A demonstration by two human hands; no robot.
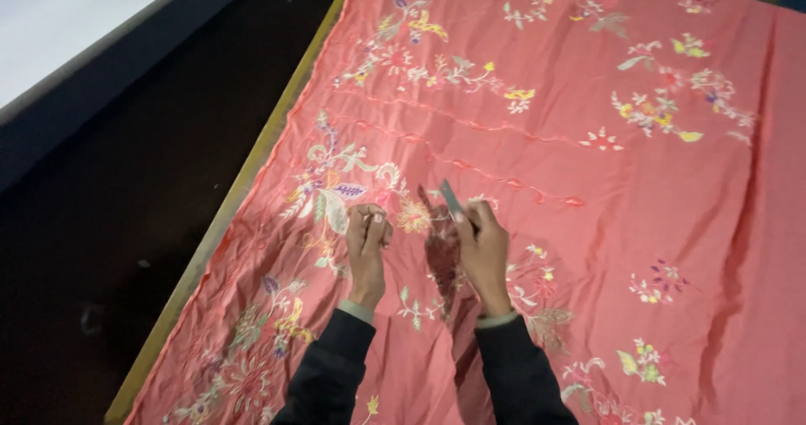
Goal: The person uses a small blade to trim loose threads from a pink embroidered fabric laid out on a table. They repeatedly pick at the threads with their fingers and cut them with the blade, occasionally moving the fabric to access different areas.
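Coral-pink embroidered cloth (588, 190) spread flat, filling centre and right of frame; yellow table edge (252, 165) runs diagonally at left. Left hand (367, 244), lower centre, fingers curled shut, pinching cloth. Right hand (485, 253), just beside, fingers closed around small metal thread cutter (452, 199), blade pointing up-left above embroidered flower.

Coral-pink cloth (588, 223) with multicoloured embroidered flowers, on a yellow-edged table (243, 181).
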